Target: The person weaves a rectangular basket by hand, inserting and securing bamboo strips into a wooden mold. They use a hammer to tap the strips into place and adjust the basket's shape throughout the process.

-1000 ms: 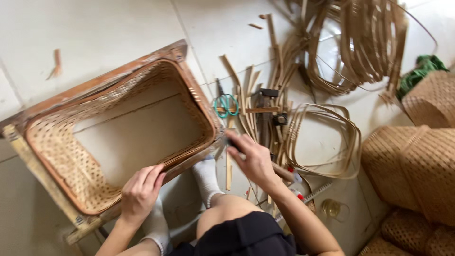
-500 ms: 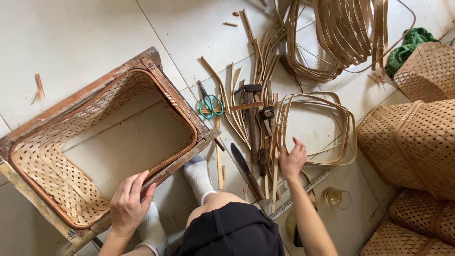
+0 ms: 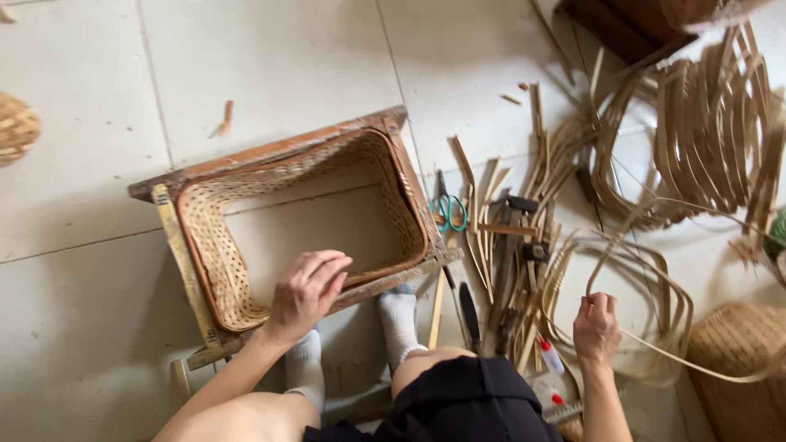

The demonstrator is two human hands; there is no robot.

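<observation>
A rectangular woven basket (image 3: 214, 245) sits in a wooden frame (image 3: 270, 154) on the tiled floor in front of me. My left hand (image 3: 307, 293) rests with spread fingers on the basket's near rim. My right hand (image 3: 596, 326) is closed on a long thin bamboo strip (image 3: 696, 364) that curves away to the right, above a pile of bent strips (image 3: 622, 270). My legs in white socks (image 3: 399, 315) stick out under the frame.
Green-handled scissors (image 3: 449, 211), a knife (image 3: 469, 309), a hammer-like tool (image 3: 514, 214) and cut splints lie right of the frame. Coiled strip bundles (image 3: 704, 139) fill the upper right. A finished woven basket (image 3: 737, 368) stands at lower right, another (image 3: 15, 127) at the left edge.
My right hand has moved right from the tools and closed on a long strip, lifting it. My left hand slid along the near rim. The view shifted right.
</observation>
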